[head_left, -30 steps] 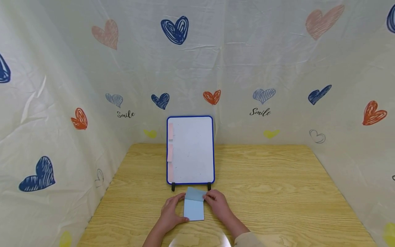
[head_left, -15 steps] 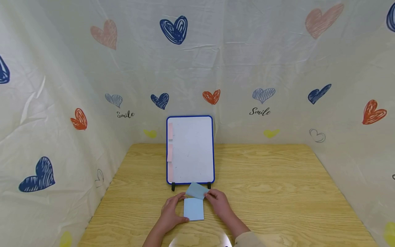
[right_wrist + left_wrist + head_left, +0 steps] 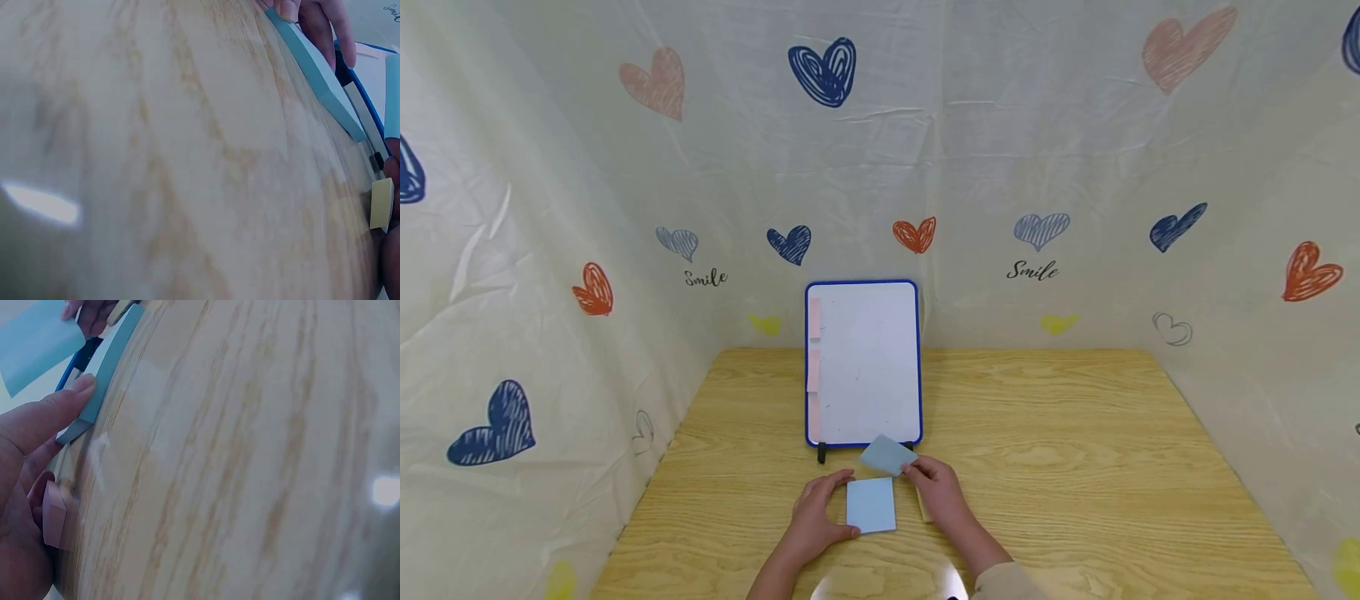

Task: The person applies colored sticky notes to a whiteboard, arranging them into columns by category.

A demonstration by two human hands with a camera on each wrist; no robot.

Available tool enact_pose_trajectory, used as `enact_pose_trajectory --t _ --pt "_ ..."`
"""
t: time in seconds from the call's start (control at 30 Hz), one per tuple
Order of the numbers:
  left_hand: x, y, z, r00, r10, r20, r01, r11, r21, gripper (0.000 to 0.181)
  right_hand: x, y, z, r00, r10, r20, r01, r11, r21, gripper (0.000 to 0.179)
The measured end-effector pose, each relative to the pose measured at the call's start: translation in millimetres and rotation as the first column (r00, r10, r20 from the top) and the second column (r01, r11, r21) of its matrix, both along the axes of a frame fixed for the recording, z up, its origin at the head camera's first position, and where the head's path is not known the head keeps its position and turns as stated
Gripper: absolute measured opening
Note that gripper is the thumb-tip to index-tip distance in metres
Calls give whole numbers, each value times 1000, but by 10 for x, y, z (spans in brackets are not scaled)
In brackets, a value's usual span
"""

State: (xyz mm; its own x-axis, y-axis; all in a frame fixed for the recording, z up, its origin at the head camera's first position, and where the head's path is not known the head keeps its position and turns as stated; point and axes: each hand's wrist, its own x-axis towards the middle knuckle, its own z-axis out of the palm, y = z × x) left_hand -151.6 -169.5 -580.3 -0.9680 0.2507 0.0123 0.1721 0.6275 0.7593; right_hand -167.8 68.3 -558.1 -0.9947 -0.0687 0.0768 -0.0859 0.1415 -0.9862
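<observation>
A pale blue sticky note pad lies on the table in front of the whiteboard. My left hand holds it from the left, thumb on the near corner and fingers by the far one; the left wrist view shows that thumb on the pad's edge. A single blue sticky note is pinched at its right corner by my right hand. This sheet is in the air, apart from the pad, overlapping the board's lower edge in the head view.
The blue-framed whiteboard stands on black feet, pink sticky notes along its left edge. A yellow pad sits by my right hand, partly hidden. A pink pad sits beside my left hand. A heart-printed curtain surrounds the table.
The top blue sheet, earlier lifted at the pad's far edge, has come off. My right hand has carried it slightly right and away from me. The left hand has stayed on the pad.
</observation>
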Motion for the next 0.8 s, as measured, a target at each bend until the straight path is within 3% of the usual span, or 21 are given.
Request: enact_pose_trajectory --t 0.07,0.13,0.27,0.37,0.5,0.63,0.8 --pt "-13 6 7 1000 -2 -9 2 1000 -10 82 17 7 60 1000 -12 7 12 1000 -17 13" --pt "-22 13 16 1000 0 -14 0 1000 -26 79 -20 13 -36 1000 -19 2 19 999 -38 12" --pt "-13 14 70 1000 -24 1 24 999 -44 75 -24 5 -63 1000 -29 5 29 996 -79 9" --pt "-10 7 157 998 -61 -7 60 998 -7 71 26 -7 114 999 -39 9 40 998 -54 8" --pt "-57 29 330 997 -75 0 74 989 132 62 19 -19 284 998 -50 -40 49 999 -4 7" --pt "-119 83 537 996 -76 54 57 956 289 54 -18 -20 409 998 -40 -58 40 999 0 4" --pt "-205 137 736 994 -104 43 82 934 348 48 -109 -4 419 996 -13 -85 13 1000 -4 7"
